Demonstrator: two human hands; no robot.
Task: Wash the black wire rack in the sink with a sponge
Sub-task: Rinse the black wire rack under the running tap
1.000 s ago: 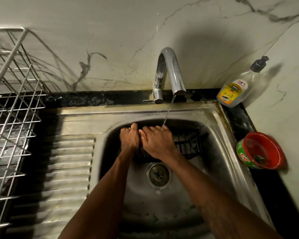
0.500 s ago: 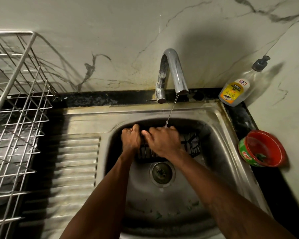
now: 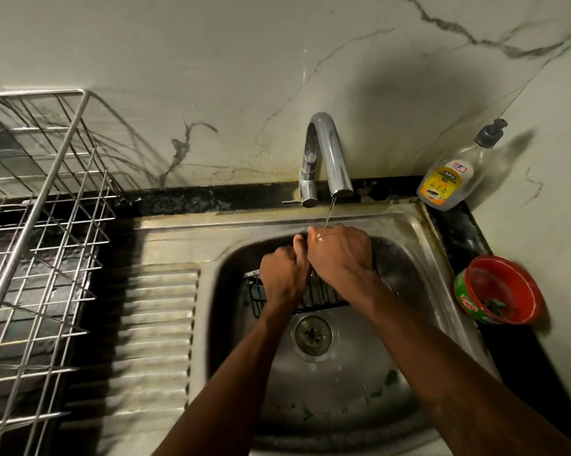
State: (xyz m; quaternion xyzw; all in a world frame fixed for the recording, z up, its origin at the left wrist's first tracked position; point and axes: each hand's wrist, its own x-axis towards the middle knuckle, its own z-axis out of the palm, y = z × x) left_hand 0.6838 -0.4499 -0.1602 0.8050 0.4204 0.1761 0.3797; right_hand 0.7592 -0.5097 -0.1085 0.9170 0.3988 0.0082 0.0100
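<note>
Gripping the black wire rack (image 3: 320,296) at the back edge of the sink (image 3: 178,232) under a trickling tap (image 3: 330,153), the left hand (image 3: 282,274) steadies it while the right hand (image 3: 340,255), its fingers hidden, could lose the wet, slippery wire.

The sink (image 3: 178,232) is dull, stained steel, the tap (image 3: 330,149) shiny chrome, the wire rack (image 3: 320,296) dark coated wire, the wall (image 3: 244,60) smooth veined marble, the bottle (image 3: 448,179) clear plastic, and the tub (image 3: 504,287) glossy red plastic.

"GEL" on bottle label (image 3: 444,185), "EXO" on red tub (image 3: 467,302)
</note>
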